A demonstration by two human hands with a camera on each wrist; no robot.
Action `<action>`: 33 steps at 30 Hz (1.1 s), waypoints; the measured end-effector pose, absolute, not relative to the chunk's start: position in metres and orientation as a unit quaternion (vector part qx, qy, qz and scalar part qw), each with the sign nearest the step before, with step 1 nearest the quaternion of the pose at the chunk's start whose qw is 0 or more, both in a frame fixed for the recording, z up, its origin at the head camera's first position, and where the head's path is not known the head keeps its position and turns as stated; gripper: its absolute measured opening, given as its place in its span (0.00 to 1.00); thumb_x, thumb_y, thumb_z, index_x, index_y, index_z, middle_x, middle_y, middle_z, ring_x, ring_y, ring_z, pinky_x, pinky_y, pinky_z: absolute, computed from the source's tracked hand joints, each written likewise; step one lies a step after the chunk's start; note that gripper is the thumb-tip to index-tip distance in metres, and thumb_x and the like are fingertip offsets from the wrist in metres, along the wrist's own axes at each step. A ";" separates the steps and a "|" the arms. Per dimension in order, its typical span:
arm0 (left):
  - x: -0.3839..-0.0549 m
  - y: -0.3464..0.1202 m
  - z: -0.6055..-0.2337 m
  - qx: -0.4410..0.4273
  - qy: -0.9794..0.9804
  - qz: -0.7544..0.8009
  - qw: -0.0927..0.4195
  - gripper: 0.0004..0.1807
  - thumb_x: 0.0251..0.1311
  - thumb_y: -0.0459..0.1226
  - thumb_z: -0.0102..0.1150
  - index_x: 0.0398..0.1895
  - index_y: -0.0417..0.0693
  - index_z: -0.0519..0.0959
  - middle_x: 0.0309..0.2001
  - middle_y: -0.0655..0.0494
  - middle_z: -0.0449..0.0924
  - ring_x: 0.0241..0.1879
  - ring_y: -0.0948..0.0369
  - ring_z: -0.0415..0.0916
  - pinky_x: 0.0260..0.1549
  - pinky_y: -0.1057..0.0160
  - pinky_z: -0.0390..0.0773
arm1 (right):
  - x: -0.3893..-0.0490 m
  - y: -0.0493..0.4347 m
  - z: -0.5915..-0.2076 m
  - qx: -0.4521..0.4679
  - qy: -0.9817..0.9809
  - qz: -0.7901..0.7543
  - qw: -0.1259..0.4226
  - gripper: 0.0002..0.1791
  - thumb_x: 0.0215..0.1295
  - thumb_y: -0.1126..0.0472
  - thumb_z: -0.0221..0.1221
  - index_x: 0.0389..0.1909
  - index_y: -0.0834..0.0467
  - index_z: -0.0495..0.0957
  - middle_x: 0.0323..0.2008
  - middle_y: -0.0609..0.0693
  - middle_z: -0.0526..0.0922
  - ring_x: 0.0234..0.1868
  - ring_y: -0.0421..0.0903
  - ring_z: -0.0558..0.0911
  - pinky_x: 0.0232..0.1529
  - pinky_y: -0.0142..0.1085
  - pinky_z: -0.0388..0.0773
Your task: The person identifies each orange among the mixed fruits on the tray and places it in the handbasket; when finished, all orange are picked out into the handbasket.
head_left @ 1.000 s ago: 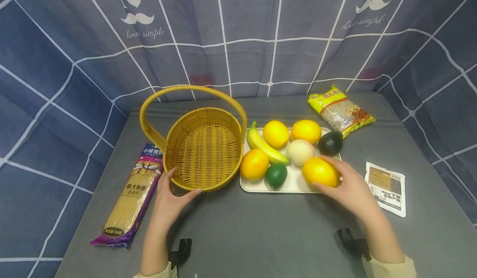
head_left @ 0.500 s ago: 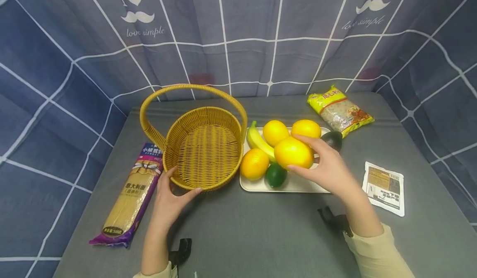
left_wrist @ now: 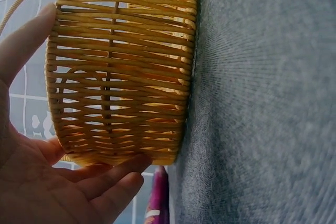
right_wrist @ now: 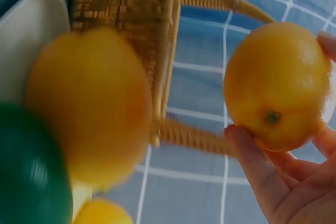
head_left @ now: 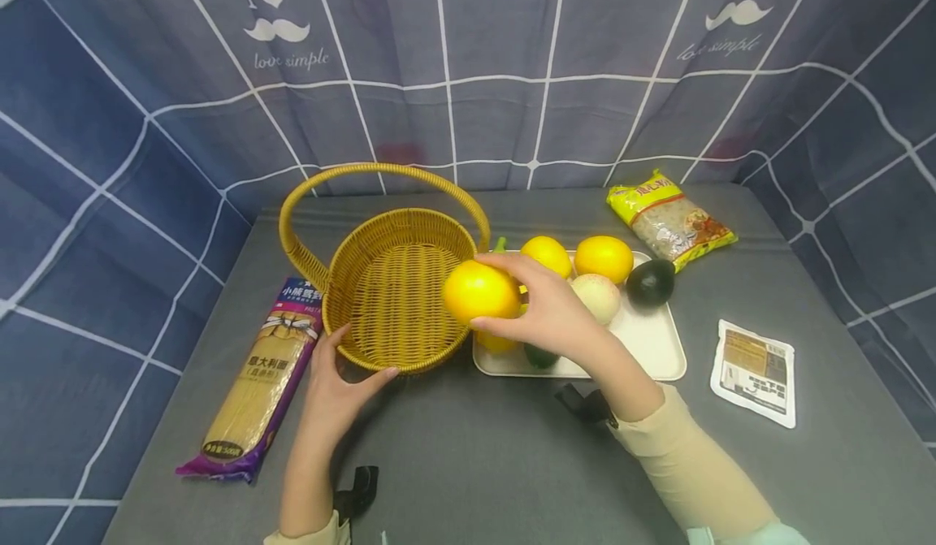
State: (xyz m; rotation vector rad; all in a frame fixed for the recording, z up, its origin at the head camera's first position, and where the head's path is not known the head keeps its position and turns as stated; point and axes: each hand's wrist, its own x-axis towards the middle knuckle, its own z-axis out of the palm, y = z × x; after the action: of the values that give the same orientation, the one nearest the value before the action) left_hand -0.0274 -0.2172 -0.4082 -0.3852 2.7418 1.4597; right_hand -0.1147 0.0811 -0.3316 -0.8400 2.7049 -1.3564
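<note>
My right hand (head_left: 544, 311) holds an orange (head_left: 481, 289) between thumb and fingers, raised at the right rim of a round wicker basket (head_left: 402, 305). In the right wrist view the orange (right_wrist: 278, 87) shows its green stem mark. My left hand (head_left: 332, 391) grips the basket's near left side. In the left wrist view its thumb is at the rim and its fingers lie along the woven wall (left_wrist: 121, 77). The basket's visible inside holds nothing. Beside it lies a cream tray (head_left: 658, 342) of fruit, partly hidden by my right hand.
On the tray are a pale peach (head_left: 595, 297), a dark avocado (head_left: 651, 283), two yellow fruits at the back, and a green fruit (head_left: 541, 356). Around lie a pasta pack (head_left: 252, 382), a yellow food bag (head_left: 673, 220) and a white pouch (head_left: 755, 373). A checked curtain (head_left: 497, 123) hangs behind.
My right hand has lifted the orange from the tray's front right and carried it left to the basket's rim. The left hand stays on the basket.
</note>
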 end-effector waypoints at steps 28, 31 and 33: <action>-0.027 -0.216 -0.411 -0.113 0.871 0.478 -0.002 0.57 0.50 0.49 0.72 0.77 0.51 0.44 0.75 0.44 0.40 0.71 0.43 0.47 0.67 0.45 0.56 | -0.140 -0.044 -0.381 -0.321 0.875 -0.351 0.091 0.38 0.49 0.40 0.69 0.61 0.49 0.73 0.50 0.43 0.77 0.43 0.40 0.75 0.38 0.33 0.76; -0.026 -0.217 -0.412 -0.115 0.869 0.481 -0.003 0.57 0.51 0.49 0.72 0.77 0.52 0.44 0.75 0.44 0.40 0.71 0.42 0.48 0.67 0.44 0.57 | -0.140 -0.051 -0.384 -0.323 0.877 -0.341 0.097 0.37 0.48 0.41 0.69 0.59 0.50 0.74 0.46 0.43 0.78 0.40 0.39 0.76 0.35 0.31 0.75; -0.026 -0.217 -0.412 -0.115 0.869 0.482 -0.004 0.57 0.51 0.49 0.72 0.77 0.52 0.44 0.75 0.45 0.39 0.71 0.42 0.48 0.67 0.44 0.57 | -0.140 -0.055 -0.386 -0.320 0.879 -0.337 0.103 0.36 0.48 0.41 0.69 0.58 0.50 0.74 0.45 0.43 0.78 0.39 0.39 0.75 0.34 0.31 0.75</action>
State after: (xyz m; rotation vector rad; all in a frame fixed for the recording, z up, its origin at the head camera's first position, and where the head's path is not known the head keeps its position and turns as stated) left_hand -0.0255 -0.2167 -0.4118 -0.3615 2.7357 1.5179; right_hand -0.1395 -0.0553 -0.3860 -0.9450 2.5938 -0.9955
